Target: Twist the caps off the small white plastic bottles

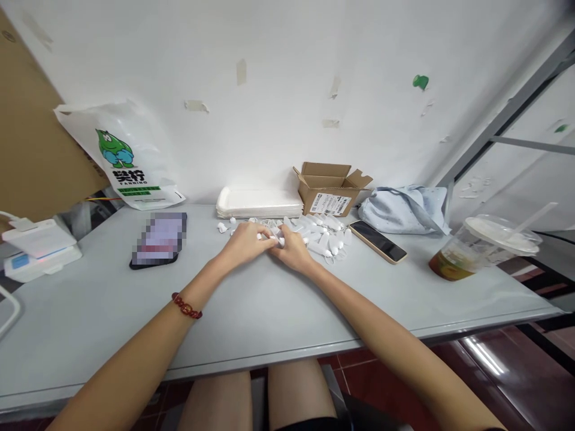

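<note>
My left hand [248, 240] and my right hand [292, 248] meet at the middle of the grey table [269, 305]. Fingers of both are pinched together on a small white plastic piece [281, 241], mostly covered by the fingertips; its exact kind is too small to tell. Just behind and to the right of my hands lies a pile of small white and translucent plastic pieces [321, 242], some with thin loops. A few loose white pieces [222, 227] sit to the left of the pile.
Behind the pile are a stack of white trays [260, 203] and an open cardboard box [332, 188]. A phone [378, 242], pale cloth [404, 209] and tilted drink cup [476, 248] are on the right. Another phone [159, 239], a plastic bag [126, 155] and white chargers [40, 248] stand left.
</note>
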A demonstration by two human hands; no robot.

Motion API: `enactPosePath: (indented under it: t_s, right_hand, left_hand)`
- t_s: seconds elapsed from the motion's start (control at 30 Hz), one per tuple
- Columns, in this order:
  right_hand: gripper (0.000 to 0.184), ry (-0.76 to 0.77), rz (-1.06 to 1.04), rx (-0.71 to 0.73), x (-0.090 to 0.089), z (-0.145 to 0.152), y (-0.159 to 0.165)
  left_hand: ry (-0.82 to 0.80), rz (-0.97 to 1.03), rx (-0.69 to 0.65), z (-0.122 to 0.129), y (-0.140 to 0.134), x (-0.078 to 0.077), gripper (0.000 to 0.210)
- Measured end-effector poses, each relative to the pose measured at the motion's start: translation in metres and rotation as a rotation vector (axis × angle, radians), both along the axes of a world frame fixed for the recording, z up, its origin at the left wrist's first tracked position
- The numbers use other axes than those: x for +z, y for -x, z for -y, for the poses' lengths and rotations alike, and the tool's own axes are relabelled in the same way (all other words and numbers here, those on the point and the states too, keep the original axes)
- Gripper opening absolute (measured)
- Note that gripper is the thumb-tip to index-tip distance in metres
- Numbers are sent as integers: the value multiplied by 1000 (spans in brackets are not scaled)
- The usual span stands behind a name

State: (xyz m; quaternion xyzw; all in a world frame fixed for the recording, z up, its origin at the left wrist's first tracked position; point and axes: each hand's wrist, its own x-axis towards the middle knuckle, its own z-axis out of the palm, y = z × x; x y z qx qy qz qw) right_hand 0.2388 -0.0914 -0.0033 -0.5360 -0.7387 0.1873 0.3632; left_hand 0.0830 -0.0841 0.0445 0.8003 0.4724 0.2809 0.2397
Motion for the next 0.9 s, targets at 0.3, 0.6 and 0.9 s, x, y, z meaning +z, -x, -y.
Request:
enactPosePath:
  t_s: [0.3, 0.6, 0.9]
  right_hand:
    - [31, -8, 65, -17, -1, 0, -1]
    - [25, -27, 154, -4, 0, 0, 0]
    - [25, -17, 133, -35, -1, 0, 1]
  left_hand:
    - [24, 91, -98, -10, 15, 3, 28]
    - [0, 56, -50, -11, 7, -9, 31]
    - [-52, -75, -99, -2, 7, 8, 26]
